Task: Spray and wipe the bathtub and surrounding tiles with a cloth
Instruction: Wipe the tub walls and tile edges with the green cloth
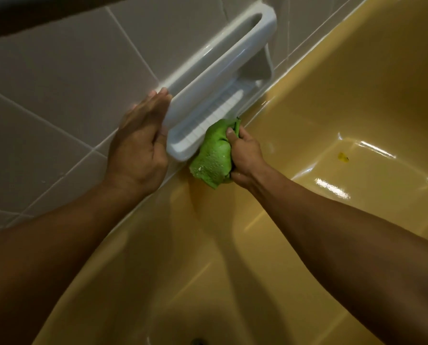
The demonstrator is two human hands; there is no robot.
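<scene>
Both my forearms stretch over the yellow bathtub (332, 95). My left hand (138, 145) lies flat, fingers straight, on the grey tiles (58, 95), touching the white ceramic soap dish (208, 78). My right hand (245, 158) grips the green cloth (211, 155), bunched against the dish's lower edge at the tub rim. Soft, light and damp-looking, it should handle best wadded in my fist. No spray bottle shows. The drain (198, 341) is cut off, and I cannot identify the speck (342, 156) on the tub floor.
</scene>
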